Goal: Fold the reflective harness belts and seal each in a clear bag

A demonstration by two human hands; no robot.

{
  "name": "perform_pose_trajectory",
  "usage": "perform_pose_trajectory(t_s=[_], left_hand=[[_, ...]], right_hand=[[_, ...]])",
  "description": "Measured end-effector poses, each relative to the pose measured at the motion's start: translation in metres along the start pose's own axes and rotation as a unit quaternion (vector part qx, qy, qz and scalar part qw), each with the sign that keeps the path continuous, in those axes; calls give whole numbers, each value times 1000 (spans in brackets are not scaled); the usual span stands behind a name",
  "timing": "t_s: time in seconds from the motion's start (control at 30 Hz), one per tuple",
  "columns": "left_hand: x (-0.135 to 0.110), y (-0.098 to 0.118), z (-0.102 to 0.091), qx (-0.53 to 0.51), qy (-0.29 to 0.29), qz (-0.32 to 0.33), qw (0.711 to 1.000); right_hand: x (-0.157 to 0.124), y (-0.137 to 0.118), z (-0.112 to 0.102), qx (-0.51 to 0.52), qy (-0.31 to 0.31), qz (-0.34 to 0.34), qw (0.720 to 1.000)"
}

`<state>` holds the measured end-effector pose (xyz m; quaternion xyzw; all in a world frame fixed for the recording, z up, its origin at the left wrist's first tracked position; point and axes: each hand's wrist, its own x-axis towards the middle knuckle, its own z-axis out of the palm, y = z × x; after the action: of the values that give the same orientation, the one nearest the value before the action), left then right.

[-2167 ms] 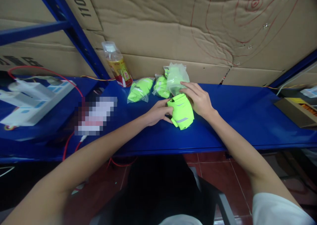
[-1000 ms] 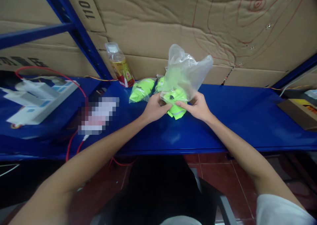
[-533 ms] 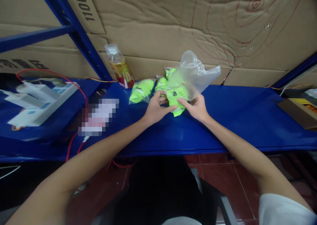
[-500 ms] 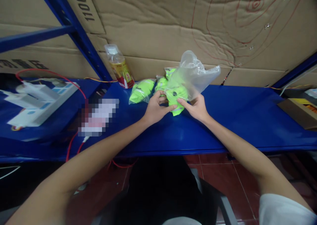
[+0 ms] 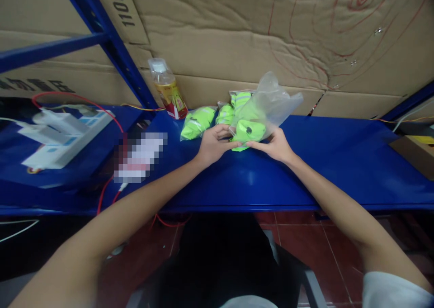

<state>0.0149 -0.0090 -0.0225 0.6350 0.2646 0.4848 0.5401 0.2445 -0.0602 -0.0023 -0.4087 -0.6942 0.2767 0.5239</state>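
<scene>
Between my two hands is a folded neon-yellow cloth bundle (image 5: 250, 130) with a small dark spot on it, partly inside a clear plastic bag (image 5: 275, 95). My left hand (image 5: 217, 144) grips the bundle's left side, thumb in front and fingers behind. On the other side my right hand (image 5: 274, 145) pinches its lower right edge, the thumb tip close to the left thumb. The bag's loose end rises up and to the right. Just behind the left hand lie a bagged neon-yellow bundle (image 5: 199, 121) and a smaller one (image 5: 225, 114). Another striped neon piece (image 5: 241, 99) shows behind the held bundle.
A bottle with a yellow and red label (image 5: 170, 95) stands against the cardboard wall (image 5: 210, 36). At left are a white power strip (image 5: 68, 140), a red cable (image 5: 101, 188) and a blurred-out flat object (image 5: 140, 156). An open cardboard box (image 5: 412, 154) sits at the right end.
The held bundle has tipped, its lower part folding up, and my thumbs have come closer together along its bottom edge. The whole view has shifted slightly.
</scene>
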Motion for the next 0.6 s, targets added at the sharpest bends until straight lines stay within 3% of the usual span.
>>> perform_pose_trajectory(t_s=[0.13,0.43,0.6], left_hand=[[3,-8,-6,5,16,0,1000],[3,-12,-18,107,-114,45,987],[4,-13,-21,117,-107,36,987]], right_hand=[[-2,12,3,15,-15,46,999],[-3,13,2,15,-35,43,998],[-3,12,1,1,-81,47,996]])
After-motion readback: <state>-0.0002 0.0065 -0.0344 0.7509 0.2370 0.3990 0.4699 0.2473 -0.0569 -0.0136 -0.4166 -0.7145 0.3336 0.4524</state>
